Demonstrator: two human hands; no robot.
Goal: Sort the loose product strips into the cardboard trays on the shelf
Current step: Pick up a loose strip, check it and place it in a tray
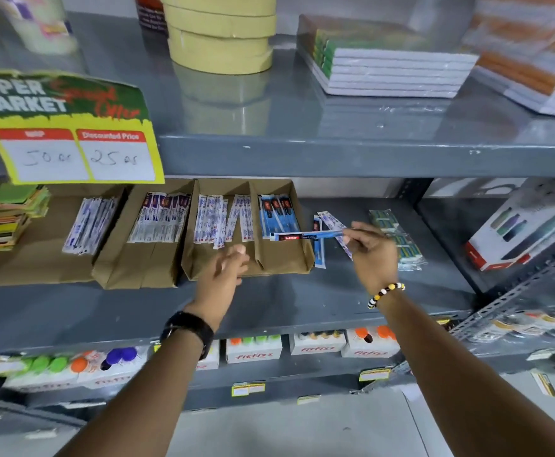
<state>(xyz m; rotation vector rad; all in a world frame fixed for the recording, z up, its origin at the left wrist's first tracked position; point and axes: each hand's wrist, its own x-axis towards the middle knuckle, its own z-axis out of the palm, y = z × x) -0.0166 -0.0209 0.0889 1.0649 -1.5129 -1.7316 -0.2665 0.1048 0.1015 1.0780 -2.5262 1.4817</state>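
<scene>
My right hand [373, 249] grips one end of a blue product strip [302, 236] and holds it level over the right compartment of a cardboard tray [282, 262], where several matching blue strips [276, 214] lie. My left hand [228, 265] hovers open at the tray's front edge and holds nothing. The tray's left compartment holds white strips [223, 221]. A second tray [137, 262] to the left holds red-topped strips [161, 219]. Farther left, white strips [88, 225] lie on flat cardboard. Loose strips [327, 222] lie on the grey shelf [302, 298] right of the tray.
A clear packet of green items [394, 239] lies right of my right hand. A white boxed product [516, 229] stands at the far right. Coloured card stacks [9, 216] sit at the left, under a yellow price sign [72, 140]. Tape rolls [220, 31] stand on the shelf above.
</scene>
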